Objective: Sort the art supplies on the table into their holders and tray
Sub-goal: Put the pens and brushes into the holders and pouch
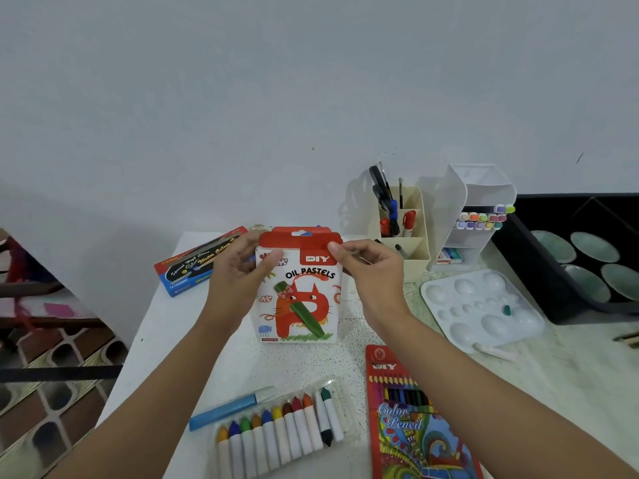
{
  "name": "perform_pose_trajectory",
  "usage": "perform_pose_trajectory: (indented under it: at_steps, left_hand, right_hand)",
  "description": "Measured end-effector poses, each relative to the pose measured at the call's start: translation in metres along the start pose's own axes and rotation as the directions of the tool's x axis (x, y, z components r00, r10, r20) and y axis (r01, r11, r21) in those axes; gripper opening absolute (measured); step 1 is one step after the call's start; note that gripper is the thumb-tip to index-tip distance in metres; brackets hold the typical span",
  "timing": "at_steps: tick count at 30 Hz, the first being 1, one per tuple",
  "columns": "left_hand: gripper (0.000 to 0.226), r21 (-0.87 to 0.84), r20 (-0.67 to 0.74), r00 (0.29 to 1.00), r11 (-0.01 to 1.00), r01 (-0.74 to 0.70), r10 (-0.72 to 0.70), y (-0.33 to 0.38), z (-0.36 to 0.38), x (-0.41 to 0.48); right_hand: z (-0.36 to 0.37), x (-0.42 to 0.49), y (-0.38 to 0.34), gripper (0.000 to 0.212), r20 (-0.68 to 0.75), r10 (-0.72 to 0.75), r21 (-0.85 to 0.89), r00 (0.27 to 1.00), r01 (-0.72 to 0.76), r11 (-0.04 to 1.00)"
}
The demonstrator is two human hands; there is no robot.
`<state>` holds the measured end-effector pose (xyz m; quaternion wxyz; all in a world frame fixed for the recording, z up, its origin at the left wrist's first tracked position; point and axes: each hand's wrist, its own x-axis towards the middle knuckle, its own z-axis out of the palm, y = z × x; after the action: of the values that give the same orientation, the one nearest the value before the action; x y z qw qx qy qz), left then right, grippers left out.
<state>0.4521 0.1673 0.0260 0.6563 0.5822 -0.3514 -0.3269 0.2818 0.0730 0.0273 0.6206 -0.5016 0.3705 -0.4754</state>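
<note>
Two hands hold an oil pastels box (pixel 300 305) upright above the middle of a white counter (pixel 242 361); the left hand (pixel 242 274) grips its left edge, thumb on the front; the right hand (pixel 371 271) pinches the red top flap at its right corner; nearer the viewer, a clear tray of pastels (pixel 280 431) lies on the counter, a blue marker (pixel 229 409) just beside its left; a colour pencil box (pixel 404 421) lies to the right; a watercolour box (pixel 200 265) lies at far left; a cream holder (pixel 413 252), a white organiser (pixel 479 188) with markers and a white palette (pixel 449 326) sit at far right.
</note>
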Motion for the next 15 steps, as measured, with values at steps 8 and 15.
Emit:
perform_pose_trajectory:
  at_steps: [8,15]
  left_hand:
    - [0.028,-0.038,0.054,0.998,0.999,0.037,-0.035,0.017,0.034,0.002]
    - [0.018,-0.012,0.227,0.966,0.991,0.133,-0.127,0.021,0.079,-0.015]
  right_hand:
    - [-0.023,-0.003,-0.024,0.023,-0.095,-0.095,-0.027,0.991,0.093,0.995]
    - [-0.082,-0.014,-0.041,0.018,-0.069,-0.104,-0.215,0.992,0.087,0.973]
